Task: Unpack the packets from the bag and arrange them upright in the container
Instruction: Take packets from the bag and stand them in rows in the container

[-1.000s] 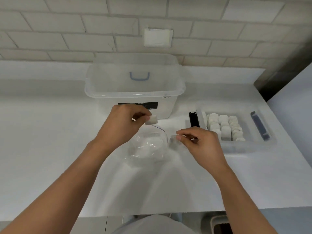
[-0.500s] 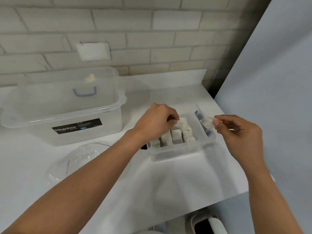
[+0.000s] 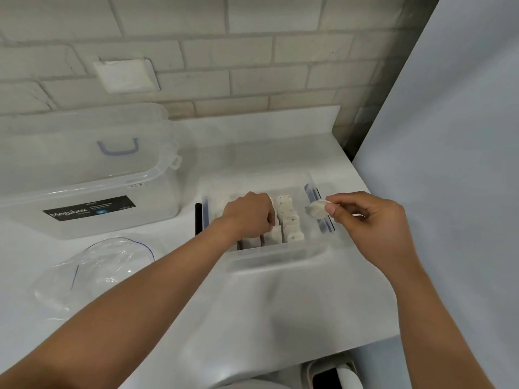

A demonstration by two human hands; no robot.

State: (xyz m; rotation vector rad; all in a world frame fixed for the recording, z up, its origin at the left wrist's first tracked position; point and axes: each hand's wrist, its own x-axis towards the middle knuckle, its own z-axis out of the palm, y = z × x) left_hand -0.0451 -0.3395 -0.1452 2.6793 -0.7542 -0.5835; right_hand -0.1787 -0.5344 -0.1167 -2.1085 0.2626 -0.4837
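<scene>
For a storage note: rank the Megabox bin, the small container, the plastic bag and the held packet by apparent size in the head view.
1. Megabox bin
2. Plastic bag and small container: look alike, and the bag is crumpled, so unranked
3. Packet in the right hand

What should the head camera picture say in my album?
Left hand tucks packets into the small container; right hand holds another packet.

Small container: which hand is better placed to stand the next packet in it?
Right. The right hand pinches a packet above the small container, by its free right end. The left hand is down among the standing packets.
</scene>
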